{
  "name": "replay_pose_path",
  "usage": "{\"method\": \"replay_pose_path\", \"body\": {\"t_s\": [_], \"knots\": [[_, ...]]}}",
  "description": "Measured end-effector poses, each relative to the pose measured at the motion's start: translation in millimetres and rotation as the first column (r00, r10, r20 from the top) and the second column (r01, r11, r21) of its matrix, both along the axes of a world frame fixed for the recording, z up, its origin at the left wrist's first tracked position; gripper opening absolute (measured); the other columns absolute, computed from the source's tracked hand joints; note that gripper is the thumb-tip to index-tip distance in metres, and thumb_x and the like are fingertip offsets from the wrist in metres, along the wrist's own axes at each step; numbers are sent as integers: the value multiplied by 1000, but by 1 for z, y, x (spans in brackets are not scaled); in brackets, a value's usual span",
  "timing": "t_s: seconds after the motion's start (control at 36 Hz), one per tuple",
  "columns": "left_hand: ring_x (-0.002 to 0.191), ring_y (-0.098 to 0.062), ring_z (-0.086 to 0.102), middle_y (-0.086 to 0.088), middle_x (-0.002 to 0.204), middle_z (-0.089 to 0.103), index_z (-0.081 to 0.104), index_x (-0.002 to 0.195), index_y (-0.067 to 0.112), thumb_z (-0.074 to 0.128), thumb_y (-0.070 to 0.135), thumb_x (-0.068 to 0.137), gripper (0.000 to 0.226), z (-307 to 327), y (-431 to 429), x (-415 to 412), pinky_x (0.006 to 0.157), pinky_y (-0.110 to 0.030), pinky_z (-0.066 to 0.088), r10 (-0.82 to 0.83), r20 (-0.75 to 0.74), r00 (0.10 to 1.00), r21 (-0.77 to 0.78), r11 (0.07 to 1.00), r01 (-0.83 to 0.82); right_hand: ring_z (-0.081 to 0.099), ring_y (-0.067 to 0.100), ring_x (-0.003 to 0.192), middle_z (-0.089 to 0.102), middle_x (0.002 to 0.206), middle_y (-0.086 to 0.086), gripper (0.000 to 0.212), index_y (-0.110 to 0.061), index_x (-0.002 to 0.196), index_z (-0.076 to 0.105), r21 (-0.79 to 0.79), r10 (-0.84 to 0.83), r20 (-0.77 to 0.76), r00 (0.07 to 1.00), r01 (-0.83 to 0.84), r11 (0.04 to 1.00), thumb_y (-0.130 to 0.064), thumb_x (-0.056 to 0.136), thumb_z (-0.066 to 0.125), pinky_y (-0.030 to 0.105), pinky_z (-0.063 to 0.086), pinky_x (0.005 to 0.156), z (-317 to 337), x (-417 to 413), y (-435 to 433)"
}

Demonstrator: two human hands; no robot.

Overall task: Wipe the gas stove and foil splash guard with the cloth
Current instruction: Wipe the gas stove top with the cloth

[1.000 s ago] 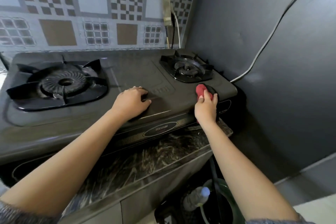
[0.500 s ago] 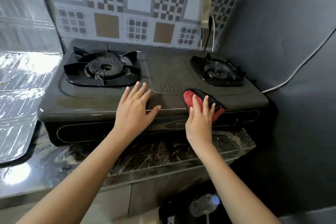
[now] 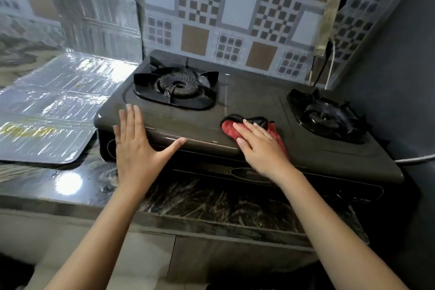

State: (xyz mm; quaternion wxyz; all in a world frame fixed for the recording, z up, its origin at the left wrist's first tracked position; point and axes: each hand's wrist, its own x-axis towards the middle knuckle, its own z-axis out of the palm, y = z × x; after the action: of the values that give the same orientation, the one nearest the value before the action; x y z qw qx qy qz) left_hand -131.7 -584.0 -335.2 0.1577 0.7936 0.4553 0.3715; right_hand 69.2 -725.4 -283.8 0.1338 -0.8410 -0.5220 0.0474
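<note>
A dark two-burner gas stove (image 3: 249, 106) stands on a marbled counter. My right hand (image 3: 261, 146) lies flat on a red and black cloth (image 3: 229, 128), pressing it onto the stove top near the front edge, between the two burners. My left hand (image 3: 138, 146) is spread, fingers apart, over the stove's front left corner, holding nothing. A silver foil splash guard (image 3: 63, 94) lies folded to the left of the stove, one panel flat on the counter and another upright against the wall.
The left burner (image 3: 176, 87) and right burner (image 3: 327, 115) carry black grates. A patterned tile wall is behind, with a cable and plug strip (image 3: 327, 28) at the right corner. A grey wall closes the right side. The glossy counter edge (image 3: 211, 207) runs in front.
My right hand has slid the cloth leftward along the stove's front. My left hand opened from a loose fist and moved to the front left corner. The view swung left, showing the foil guard.
</note>
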Motion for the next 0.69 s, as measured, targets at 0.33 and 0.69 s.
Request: {"method": "replay_pose_path", "body": {"t_s": [0.33,0.69], "knots": [[143,-8,-14,3,157,-15,-12,147,17,61,73,55,130,-37,24,-34,118,-33,-4,236,329,915,-329,936,-123,12,11,143,20,154,-14,43,-39,141,30,-7,353,-35,935,-354,935,-36,98,35,32,8,116,0,-22,70],[138,1,22,20,150,22,15,121,72,57,66,70,67,-74,46,-48,117,-38,22,114,613,782,-364,919,152,18,14,141,25,152,-11,43,-39,141,29,12,557,22,831,-557,830,-36,98,36,36,13,116,-3,-76,145]]}}
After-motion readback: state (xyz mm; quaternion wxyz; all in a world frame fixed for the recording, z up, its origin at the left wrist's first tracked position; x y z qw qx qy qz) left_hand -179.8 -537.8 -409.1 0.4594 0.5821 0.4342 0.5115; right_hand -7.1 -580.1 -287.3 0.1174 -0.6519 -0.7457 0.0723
